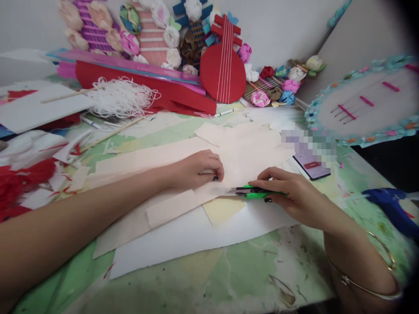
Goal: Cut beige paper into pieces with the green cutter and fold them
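A pale pink sheet of crepe paper (252, 148) lies across the table's middle, with folded strips reaching to the left. My left hand (206, 168) rests on it, fingers curled and closed on the paper near its front edge. In my right hand (294, 192) is a green and black utility knife (257, 192), gripped between thumb and fingers. Its blade points left and meets the paper edge just right of my left fingertips; the tip is blurred. Beneath the crepe paper are a white sheet (170, 244) and a pale yellow piece (222, 211).
A phone (310, 163) lies behind my right hand, and a blue glue gun (389, 209) sits at the right. A red lute-shaped craft (223, 65) leans at the back. White string (121, 98) and red scraps (26, 183) lie leftward. A flower-edged oval (363, 102) stands at right.
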`<state>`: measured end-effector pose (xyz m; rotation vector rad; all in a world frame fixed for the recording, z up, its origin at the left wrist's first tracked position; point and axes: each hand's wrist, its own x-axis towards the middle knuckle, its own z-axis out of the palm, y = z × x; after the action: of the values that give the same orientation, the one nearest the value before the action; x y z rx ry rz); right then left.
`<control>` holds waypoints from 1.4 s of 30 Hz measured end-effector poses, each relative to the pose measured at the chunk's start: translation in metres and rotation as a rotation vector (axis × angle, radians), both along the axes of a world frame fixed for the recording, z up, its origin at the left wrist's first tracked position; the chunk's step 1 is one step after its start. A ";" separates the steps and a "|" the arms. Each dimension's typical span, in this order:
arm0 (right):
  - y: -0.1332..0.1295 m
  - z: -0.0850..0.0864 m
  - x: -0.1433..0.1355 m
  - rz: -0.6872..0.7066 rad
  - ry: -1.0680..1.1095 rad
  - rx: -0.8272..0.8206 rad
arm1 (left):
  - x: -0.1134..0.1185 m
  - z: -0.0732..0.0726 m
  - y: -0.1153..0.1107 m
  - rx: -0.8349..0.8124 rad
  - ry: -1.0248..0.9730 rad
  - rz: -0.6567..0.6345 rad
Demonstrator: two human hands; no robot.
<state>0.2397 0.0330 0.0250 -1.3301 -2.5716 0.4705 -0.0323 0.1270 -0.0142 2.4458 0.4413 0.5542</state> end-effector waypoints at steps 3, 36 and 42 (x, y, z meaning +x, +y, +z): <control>0.001 0.000 0.003 0.000 -0.009 0.005 | 0.001 0.003 -0.001 0.006 0.011 -0.004; 0.001 -0.004 -0.001 0.005 -0.027 0.087 | 0.001 0.000 0.001 -0.003 -0.009 -0.001; -0.003 0.000 0.004 -0.022 -0.058 0.075 | 0.000 0.001 0.001 -0.012 -0.015 0.004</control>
<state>0.2439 0.0304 0.0251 -1.3646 -2.5899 0.3327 -0.0322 0.1275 -0.0137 2.4287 0.4422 0.5697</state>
